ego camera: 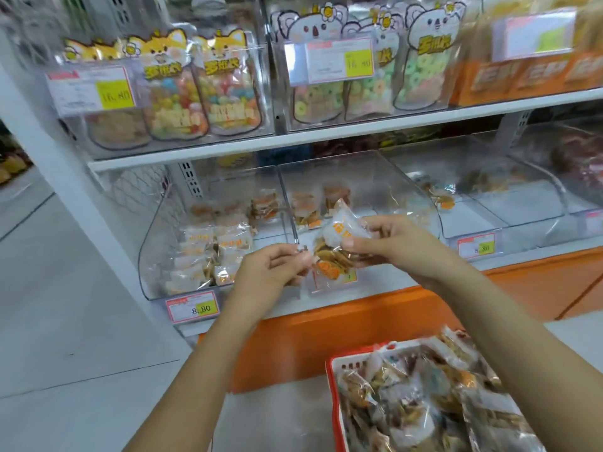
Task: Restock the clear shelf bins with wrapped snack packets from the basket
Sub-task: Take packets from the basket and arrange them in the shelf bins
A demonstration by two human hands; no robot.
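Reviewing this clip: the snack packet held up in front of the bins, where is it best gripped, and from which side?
By the white, flatter upper end of the snack packet, from the right, where the right hand pinches it. The crackers bulge in the lower half and could crack under pressure; the left hand appears to take only the clear film edge.

Carried, on the white lower shelf [528, 256], three clear bins side by side: a left bin [150, 243] part filled with wrapped snack packets [208, 246], a middle bin [375, 177] with a few at the back, and a right bin [522, 203] with a couple. Bore, on the upper shelf [326, 133], clear bins of candy bags [176, 93] and orange boxes [522, 79]. Rested on the pale floor [81, 337], near the orange base [326, 337]: a red-rimmed basket [333, 396] heaped with packets.
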